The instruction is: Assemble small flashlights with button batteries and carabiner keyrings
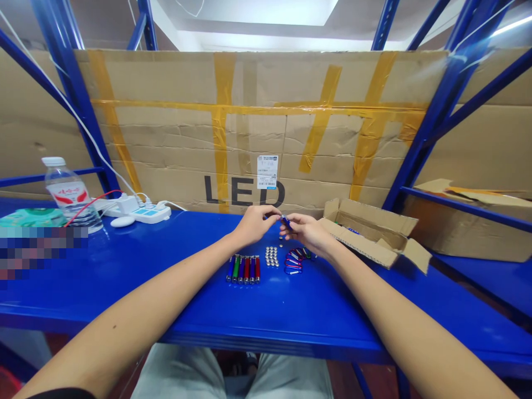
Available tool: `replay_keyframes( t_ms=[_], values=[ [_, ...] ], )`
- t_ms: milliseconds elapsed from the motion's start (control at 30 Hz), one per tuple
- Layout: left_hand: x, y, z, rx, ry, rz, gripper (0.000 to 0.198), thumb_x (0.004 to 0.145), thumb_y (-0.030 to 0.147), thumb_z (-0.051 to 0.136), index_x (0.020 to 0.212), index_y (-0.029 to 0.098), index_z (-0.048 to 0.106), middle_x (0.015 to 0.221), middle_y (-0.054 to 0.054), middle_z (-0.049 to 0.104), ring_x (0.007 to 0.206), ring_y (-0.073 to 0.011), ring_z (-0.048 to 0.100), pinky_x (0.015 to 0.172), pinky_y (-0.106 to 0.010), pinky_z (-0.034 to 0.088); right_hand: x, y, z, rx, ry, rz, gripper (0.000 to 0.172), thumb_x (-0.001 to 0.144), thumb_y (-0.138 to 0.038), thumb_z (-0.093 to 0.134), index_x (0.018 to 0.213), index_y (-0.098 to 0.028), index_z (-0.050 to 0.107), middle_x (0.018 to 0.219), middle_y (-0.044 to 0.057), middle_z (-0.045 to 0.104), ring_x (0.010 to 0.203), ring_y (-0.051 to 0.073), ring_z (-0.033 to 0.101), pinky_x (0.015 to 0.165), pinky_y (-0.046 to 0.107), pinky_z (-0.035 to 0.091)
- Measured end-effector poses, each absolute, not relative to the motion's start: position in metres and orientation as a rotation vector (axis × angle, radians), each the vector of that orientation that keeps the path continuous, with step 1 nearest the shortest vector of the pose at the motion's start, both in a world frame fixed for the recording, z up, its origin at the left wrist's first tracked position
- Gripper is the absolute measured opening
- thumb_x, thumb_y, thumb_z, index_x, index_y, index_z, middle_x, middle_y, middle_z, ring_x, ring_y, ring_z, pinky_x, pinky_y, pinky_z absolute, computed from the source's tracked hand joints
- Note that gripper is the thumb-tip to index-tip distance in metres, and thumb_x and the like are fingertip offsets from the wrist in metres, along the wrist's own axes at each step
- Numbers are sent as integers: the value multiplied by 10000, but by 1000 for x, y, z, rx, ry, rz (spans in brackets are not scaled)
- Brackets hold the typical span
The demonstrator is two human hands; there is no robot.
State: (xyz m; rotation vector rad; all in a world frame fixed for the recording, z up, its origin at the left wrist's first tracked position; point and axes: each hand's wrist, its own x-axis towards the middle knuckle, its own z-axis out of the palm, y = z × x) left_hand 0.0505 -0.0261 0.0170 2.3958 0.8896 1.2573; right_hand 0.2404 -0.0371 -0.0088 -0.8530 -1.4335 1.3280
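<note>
My right hand (306,231) is closed around a small blue metal tube (286,223), like those lying on the table. Close beside the tube's upper end, my left hand (254,224) pinches thumb and fingers together; whatever it grips is too small to make out. Below the hands are several silver button cells (272,256) in short rows, with a few more just under the right fingers. To their left, several slim mini flashlights (243,270) in blue, green and red lie side by side. Coloured carabiner clips (294,261) lie in a curved line to the right.
An open cardboard box (369,246) stands on the blue table (266,310) at right, with blue items inside. At left are a white power strip (149,213), a water bottle (70,194) and a green packet (31,218). A taped cardboard panel (174,138) rises behind, between blue posts.
</note>
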Motion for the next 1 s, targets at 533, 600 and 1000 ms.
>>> replay_keyframes(
  t_ms=[533, 600, 1000],
  values=[
    [62, -40, 24, 1909, 887, 1107, 152, 761, 185, 648, 879, 106, 700, 676, -43, 691, 517, -100, 553, 506, -239, 450, 245, -30, -10, -798, -1787, 867, 152, 714, -220, 593, 859, -179, 605, 848, 25, 635, 816, 172, 573, 713, 320, 452],
    [63, -38, 24, 1860, 907, 1118, 118, 773, 184, 625, 833, 107, 691, 656, -45, 676, 544, -108, 568, 517, -240, 459, 246, -30, -10, -792, -1808, 885, 160, 705, -202, 583, 862, -179, 605, 864, 29, 640, 847, 178, 577, 729, 325, 446],
    [55, -36, 9, 2903, 599, 1270, 211, 903, 161, 454, 1028, 148, 624, 978, -85, 639, 945, -180, 590, 857, -348, 503, 249, -29, -10, -801, -1798, 920, 157, 673, -186, 584, 827, -184, 552, 759, -11, 587, 737, 149, 546, 644, 281, 422]
  ],
)
